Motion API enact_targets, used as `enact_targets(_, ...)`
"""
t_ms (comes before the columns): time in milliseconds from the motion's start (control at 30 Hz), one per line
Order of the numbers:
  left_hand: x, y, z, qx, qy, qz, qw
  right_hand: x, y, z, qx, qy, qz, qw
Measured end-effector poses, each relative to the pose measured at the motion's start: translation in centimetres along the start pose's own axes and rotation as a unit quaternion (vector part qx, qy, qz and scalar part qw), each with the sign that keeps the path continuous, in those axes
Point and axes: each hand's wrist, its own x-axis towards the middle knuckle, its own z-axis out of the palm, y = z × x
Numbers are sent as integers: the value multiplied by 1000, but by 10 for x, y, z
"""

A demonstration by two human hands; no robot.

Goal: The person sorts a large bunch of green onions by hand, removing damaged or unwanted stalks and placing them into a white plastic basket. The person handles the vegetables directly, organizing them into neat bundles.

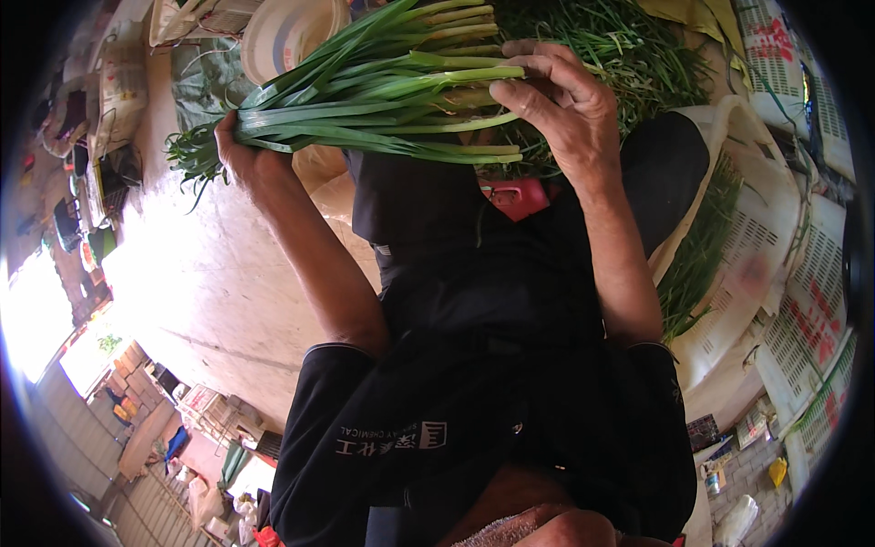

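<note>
A bunch of garlic chives (369, 102), with long flat green leaves and pale stalk ends, lies crosswise in front of me above my lap. My left hand (247, 154) is closed around its leafy end; the curled leaf tips (195, 149) stick out past the fist to the left. At the pale cut ends, my right hand (571, 102) has its thumb and fingers apart, with the fingertips at one stalk end. Some stalk ends near the top look yellowish and dry. Behind the right hand lies a heap of loose green leaves (649, 61).
A white bucket (294, 37) stands beyond the bunch at the upper left. A red plastic object (516, 198) sits between my legs. To my right, a white perforated crate (742, 253) holds more greens (701, 253). More white crates (806, 308) stand farther right. Concrete floor (239, 273) spreads at left.
</note>
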Motion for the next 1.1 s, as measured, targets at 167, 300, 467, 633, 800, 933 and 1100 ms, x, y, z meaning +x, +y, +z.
enact_targets(167, -5, -7, 4, -9, 17, 3, 1000, 2, 0, 9, 36, 31, -24, 999)
enact_targets(300, -6, -7, 4, -21, -9, -22, 999, 3, -4, 10, -68, 7, -160, 985)
enact_targets(467, 10, -5, -6, -31, -35, -50, 998, 9, -22, 8, -227, -48, -363, 902)
enact_targets(633, 12, -9, -3, -45, -20, -12, 999, 11, -30, 4, -270, -99, -389, 876)
enact_targets(800, 7, -12, 2, -54, -9, 5, 998, -4, -35, -9, -237, -103, -248, 934)
enact_targets(933, 17, -2, -15, -65, -32, -18, 997, -17, -40, -45, -103, -37, -87, 990)
enact_targets(1100, 19, -1, -16, -95, -23, -35, 995, 0, -49, -199, -382, 220, -48, 896)
